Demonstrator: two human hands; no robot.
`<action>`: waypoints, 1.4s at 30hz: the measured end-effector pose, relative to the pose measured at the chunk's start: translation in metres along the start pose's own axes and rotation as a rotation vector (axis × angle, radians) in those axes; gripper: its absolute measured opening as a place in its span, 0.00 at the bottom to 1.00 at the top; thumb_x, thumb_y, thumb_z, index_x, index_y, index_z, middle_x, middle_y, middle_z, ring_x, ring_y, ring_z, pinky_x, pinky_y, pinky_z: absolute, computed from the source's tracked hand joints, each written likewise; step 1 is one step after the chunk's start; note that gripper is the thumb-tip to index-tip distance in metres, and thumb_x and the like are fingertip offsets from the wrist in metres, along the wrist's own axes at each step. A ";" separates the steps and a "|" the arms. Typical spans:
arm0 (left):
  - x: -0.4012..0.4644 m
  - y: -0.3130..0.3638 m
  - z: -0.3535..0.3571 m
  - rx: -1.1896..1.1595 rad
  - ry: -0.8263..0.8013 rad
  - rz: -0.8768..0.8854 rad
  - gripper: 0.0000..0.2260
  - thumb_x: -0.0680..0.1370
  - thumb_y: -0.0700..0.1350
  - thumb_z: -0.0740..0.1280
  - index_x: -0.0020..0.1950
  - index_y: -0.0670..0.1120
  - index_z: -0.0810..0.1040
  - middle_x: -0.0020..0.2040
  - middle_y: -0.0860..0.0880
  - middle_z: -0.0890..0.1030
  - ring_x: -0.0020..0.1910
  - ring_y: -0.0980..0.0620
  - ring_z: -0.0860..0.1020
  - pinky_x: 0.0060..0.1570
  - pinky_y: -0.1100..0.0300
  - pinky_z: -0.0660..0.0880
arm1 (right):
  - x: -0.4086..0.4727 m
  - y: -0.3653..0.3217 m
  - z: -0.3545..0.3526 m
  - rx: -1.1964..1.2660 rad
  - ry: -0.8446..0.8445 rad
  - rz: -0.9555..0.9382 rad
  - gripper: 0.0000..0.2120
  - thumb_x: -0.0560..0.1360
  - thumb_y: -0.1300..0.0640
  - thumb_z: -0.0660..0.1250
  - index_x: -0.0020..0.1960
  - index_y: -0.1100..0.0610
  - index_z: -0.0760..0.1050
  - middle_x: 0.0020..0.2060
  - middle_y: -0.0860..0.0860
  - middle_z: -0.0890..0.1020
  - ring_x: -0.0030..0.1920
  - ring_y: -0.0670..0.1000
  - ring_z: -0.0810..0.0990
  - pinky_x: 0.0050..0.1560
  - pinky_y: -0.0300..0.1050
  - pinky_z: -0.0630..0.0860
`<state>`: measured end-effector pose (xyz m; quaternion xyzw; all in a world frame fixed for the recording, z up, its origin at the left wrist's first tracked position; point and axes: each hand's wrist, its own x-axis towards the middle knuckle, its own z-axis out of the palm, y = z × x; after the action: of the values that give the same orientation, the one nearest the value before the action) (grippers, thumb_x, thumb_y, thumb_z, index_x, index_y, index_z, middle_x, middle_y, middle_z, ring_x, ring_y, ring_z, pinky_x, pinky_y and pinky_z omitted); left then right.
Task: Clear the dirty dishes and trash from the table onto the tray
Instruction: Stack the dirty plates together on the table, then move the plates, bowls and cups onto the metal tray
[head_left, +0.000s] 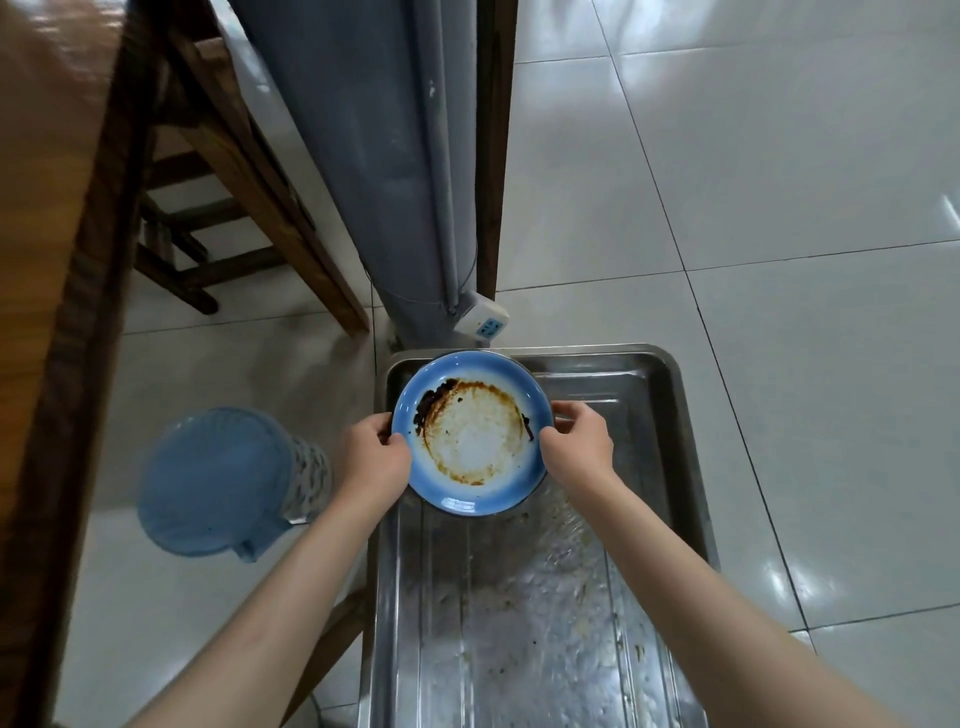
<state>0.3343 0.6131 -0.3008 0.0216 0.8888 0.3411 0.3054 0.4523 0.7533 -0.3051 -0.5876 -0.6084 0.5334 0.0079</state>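
My forearms reached out over the steel tray (675, 467), left hand (371, 457) and right hand (576, 444) each pinching the sauce-stained blue plate (470, 431) by its rim. The plate hung over the tray's far end, so I judged the step was setting it down. Next called for lowering it flat, then loosening both grips.

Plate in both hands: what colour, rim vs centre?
Blue rim fading to a white centre, ringed with brown sauce stains, on the plate; head view shows it.

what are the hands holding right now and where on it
Both hold the dirty blue plate by its rim: the left hand grips the left edge, the right hand the right edge, over the far end of the metal tray.
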 end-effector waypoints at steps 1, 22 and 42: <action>-0.001 -0.002 0.000 0.015 -0.003 -0.004 0.08 0.79 0.38 0.59 0.48 0.50 0.74 0.38 0.57 0.76 0.37 0.60 0.74 0.29 0.68 0.66 | -0.001 0.001 0.000 -0.003 0.002 0.001 0.18 0.75 0.67 0.61 0.63 0.57 0.71 0.53 0.52 0.78 0.50 0.49 0.75 0.49 0.43 0.74; -0.002 -0.014 0.013 0.098 -0.053 -0.070 0.13 0.80 0.38 0.57 0.61 0.44 0.76 0.48 0.46 0.80 0.38 0.53 0.75 0.25 0.69 0.67 | 0.001 0.015 0.006 -0.029 0.024 0.018 0.18 0.76 0.66 0.60 0.64 0.57 0.71 0.55 0.53 0.79 0.53 0.50 0.77 0.54 0.47 0.75; -0.068 0.051 -0.063 0.124 -0.020 0.337 0.19 0.76 0.41 0.67 0.67 0.49 0.73 0.61 0.52 0.77 0.57 0.59 0.72 0.54 0.65 0.68 | -0.074 -0.056 -0.048 -0.242 -0.058 -0.342 0.30 0.72 0.57 0.72 0.71 0.52 0.64 0.67 0.48 0.72 0.64 0.49 0.71 0.60 0.45 0.72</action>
<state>0.3456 0.5982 -0.1968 0.1926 0.8888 0.3317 0.2509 0.4664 0.7455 -0.2020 -0.4567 -0.7591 0.4638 0.0101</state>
